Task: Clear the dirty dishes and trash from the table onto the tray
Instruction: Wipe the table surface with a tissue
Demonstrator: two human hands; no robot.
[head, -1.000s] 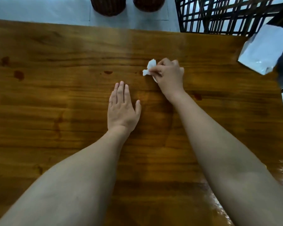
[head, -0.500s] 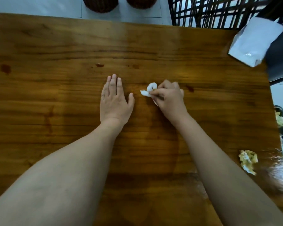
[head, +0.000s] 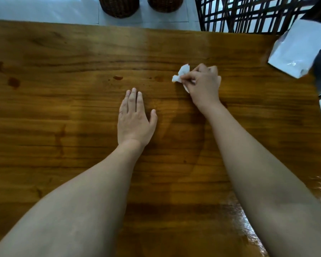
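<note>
Two hands over table [head: 63, 164]. Left hand [head: 133, 123] lies flat, fingers straight and together, likely bracing. Right hand [head: 202, 84] has its fingers curled, pinching crumpled tissue [head: 182, 73] low against the wood near reddish spot [head: 117, 77], probably to wipe it. Tray not in view.

We can read no text, label, brand, number or sign anywhere in view. The white packet [head: 296, 51] at the far right shows us only a pale, glossy face, too blurred for us to make out any print.
</note>
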